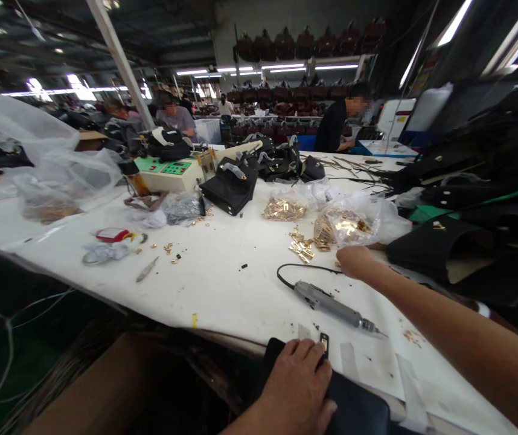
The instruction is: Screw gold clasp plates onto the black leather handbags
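Observation:
My left hand (299, 380) is on a black leather piece (361, 403) at the table's front edge, holding it with curved fingers, thumb to the right. Beside its fingertips a narrow black tab with a gold fitting (324, 344) sticks up. My right arm reaches in from the right, and my right hand (359, 262) is by a clear bag of gold fittings (345, 226). The fingers of that hand are turned away and hidden. A grey electric screwdriver (334, 303) lies between my hands, its tip pointing right and its black cord curling behind.
Loose gold plates (302, 246) and another bag of fittings (285, 208) lie farther back. A black bag (230, 188) stands near a cream machine (172, 172). Dark leather pieces (449, 248) are piled at right. A pale cutter-like tool (147, 269) lies left. Several people work behind.

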### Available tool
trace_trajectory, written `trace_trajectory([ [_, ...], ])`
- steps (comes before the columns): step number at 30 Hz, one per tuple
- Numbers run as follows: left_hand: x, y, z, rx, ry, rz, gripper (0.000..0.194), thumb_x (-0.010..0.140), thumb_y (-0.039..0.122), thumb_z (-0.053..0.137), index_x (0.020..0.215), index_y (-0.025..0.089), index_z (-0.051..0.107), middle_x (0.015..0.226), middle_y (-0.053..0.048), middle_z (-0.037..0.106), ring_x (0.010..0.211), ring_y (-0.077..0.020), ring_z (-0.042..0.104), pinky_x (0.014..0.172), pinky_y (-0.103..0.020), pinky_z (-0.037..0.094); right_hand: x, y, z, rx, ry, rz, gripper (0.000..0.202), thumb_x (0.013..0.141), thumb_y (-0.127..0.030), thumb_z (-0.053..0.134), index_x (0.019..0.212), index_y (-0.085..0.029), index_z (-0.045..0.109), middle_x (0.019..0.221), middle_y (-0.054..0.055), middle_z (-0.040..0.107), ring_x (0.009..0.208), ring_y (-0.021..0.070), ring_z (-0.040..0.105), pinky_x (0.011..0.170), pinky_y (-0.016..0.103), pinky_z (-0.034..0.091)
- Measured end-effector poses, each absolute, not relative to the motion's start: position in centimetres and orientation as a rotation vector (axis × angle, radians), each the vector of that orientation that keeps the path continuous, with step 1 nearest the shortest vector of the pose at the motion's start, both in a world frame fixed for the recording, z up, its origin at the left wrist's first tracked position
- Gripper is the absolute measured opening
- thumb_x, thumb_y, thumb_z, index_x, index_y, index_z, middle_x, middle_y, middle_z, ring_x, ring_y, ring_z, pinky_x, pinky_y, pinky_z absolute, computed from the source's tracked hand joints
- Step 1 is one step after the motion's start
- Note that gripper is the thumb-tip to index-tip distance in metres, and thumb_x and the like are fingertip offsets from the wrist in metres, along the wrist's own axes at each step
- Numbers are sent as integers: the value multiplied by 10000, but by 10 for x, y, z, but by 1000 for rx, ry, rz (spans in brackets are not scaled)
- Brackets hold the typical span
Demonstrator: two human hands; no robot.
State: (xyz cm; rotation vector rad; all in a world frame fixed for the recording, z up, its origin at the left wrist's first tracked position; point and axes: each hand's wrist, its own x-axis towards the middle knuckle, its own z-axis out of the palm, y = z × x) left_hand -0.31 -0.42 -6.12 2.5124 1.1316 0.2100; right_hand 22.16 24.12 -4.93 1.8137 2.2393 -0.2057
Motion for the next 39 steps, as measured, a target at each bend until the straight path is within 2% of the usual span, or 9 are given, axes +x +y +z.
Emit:
trace_trajectory([
  [6,-3,-6,-59,2529,1122,159,515,931,522,604,1306,168,602,1490,-149,526,1311,-315,509,1098,-489,432,213,234,-40,1889,2300,-158,164,818,-192,671,904,-113,786,1007,243,753,1028,379,709,887,458,518],
  [10,-1,-10,-53,2522,1170,214,468,927,491,622,1284,189,608,1463,-119,552,1304,-293,514,1107,-470,429,229,207,-29,2031,2361,-180,321,972,-306,486,1006,-171,776,1105,173,755,1033,324,711,847,371,522],
  [15,3,-11,-48,2547,1214,237,407,934,397,638,1282,188,610,1465,-116,543,1314,-299,501,1101,-470,434,236,110,-34,2325,2471,-1237,410,954,-509,527,1128,-205,742,959,67,767,776,213,727,626,259,511],
  [20,5,-9,-48,2562,1184,230,380,941,367,632,1273,182,615,1451,-119,542,1314,-297,496,1116,-475,428,221,29,-56,2357,2236,-1904,379,819,-444,666,1122,-217,694,789,12,712,599,169,655,564,267,492],
  [24,6,-10,-50,2554,1191,252,387,943,355,633,1288,182,610,1454,-125,529,1338,-297,474,1134,-484,414,215,18,-69,2295,2274,-1856,262,886,-442,607,993,-221,700,722,1,694,609,162,637,601,270,489],
  [28,7,-9,-53,2548,1203,256,377,945,351,632,1284,187,614,1455,-128,520,1345,-302,465,1124,-489,420,208,26,-68,2261,2291,-1875,317,870,-354,611,1155,-223,658,777,-9,722,611,156,652,621,266,505],
  [33,7,-6,-52,2548,1190,246,377,939,353,642,1277,189,620,1415,-123,546,1314,-297,488,1112,-484,430,200,31,-65,2260,2341,-1751,252,855,-316,610,1053,-189,702,762,5,729,616,161,646,634,284,498],
  [37,5,-4,-51,2554,1169,242,371,945,351,628,1284,200,617,1405,-125,550,1304,-298,497,1103,-486,435,200,33,-64,2257,2364,-1695,457,844,-263,607,1291,-176,644,729,-19,723,622,157,642,661,286,501],
  [39,5,-4,-51,2553,1169,238,366,944,348,628,1279,200,619,1399,-127,555,1298,-300,501,1091,-487,442,201,34,-63,2266,2349,-1669,366,845,-275,609,1186,-187,707,745,-12,733,633,157,648,653,280,500],
])
